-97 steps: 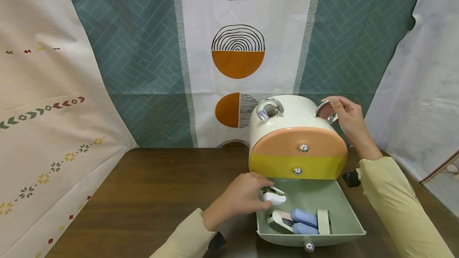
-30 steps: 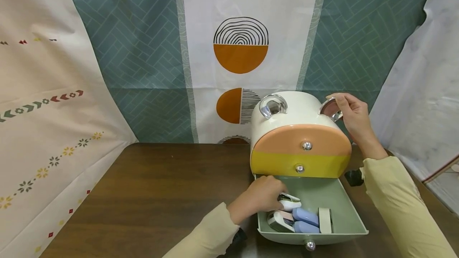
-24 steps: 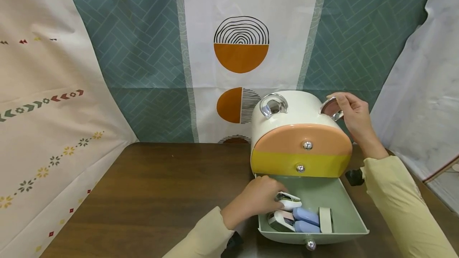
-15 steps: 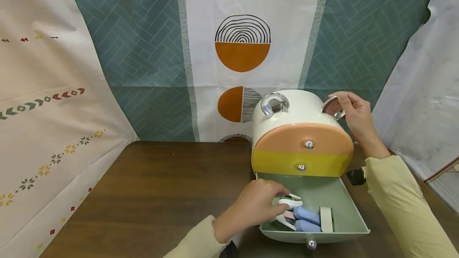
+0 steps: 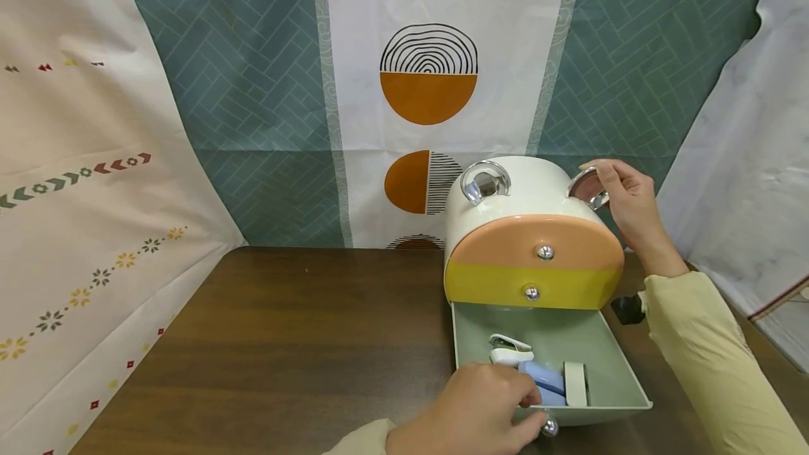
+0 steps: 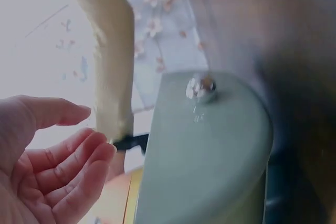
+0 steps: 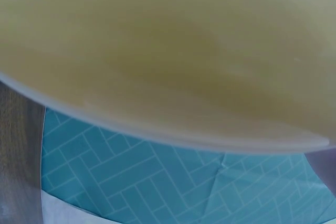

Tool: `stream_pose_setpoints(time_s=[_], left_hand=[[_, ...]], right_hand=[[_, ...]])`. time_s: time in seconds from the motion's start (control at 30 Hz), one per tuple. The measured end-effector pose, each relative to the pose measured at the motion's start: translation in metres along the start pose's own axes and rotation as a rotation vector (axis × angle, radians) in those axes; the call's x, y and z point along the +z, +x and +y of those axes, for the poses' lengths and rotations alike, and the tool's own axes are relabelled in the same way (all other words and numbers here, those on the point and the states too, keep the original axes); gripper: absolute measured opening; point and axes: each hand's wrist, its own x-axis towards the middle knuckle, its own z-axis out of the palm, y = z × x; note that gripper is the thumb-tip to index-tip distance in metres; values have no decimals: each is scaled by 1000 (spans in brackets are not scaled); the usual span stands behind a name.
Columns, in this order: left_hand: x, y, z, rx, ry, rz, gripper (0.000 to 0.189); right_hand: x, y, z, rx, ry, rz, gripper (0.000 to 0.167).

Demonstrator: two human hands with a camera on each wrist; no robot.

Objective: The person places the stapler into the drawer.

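Note:
My left hand (image 5: pixel 477 409) is over the front left of the pulled-out green drawer (image 5: pixel 609 371), fingertips by its silver knob (image 5: pixel 550 427). In the left wrist view, thumb and fingers are apart with nothing between them, and the knob (image 6: pixel 201 87) stands clear of them. A small white stapler (image 5: pixel 510 357) lies in the drawer behind the hand. Up at the box's right, my right hand (image 5: pixel 632 206) pinches the chrome-rimmed round ear (image 5: pixel 583 188) of the white desktop drawer box (image 5: pixel 534 185). The right wrist view shows mostly the box's side, without the hand.
Blue rounded pieces (image 5: pixel 541 375) and a pale green block (image 5: pixel 575 385) lie in the drawer. Above it, the yellow (image 5: pixel 487 286) and orange (image 5: pixel 493 243) drawers are closed. Brown tabletop (image 5: pixel 316 343) extends leftward; patterned cloth (image 5: pixel 253 90) hangs behind.
My left hand lowered the white stapler into the drawer, let it go, and moved toward the drawer's front knob. My right hand has stayed on the ear.

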Motion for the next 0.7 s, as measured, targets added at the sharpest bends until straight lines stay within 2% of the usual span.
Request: stream_pose_setpoints(time_s=[0.13, 0.27, 0.37, 0.47, 0.6, 0.7], left_hand=[[10, -2, 10, 24, 113, -4, 12], [20, -2, 18, 16, 217, -68, 24], [27, 0, 24, -7, 298, -143, 30], [35, 3, 30, -72, 347, -234, 32], [44, 7, 36, -184, 331, -337, 34], [50, 9, 40, -229, 339, -361, 35]], right_hand=[[-1, 0, 1, -1, 1, 4, 25], [-1, 0, 2, -13, 52, -2, 24], [-1, 1, 3, -17, 64, -5, 23], [0, 1, 2, -13, 32, 1, 23], [0, 0, 1, -15, 16, 8, 23], [0, 0, 1, -18, 18, 7, 23]])
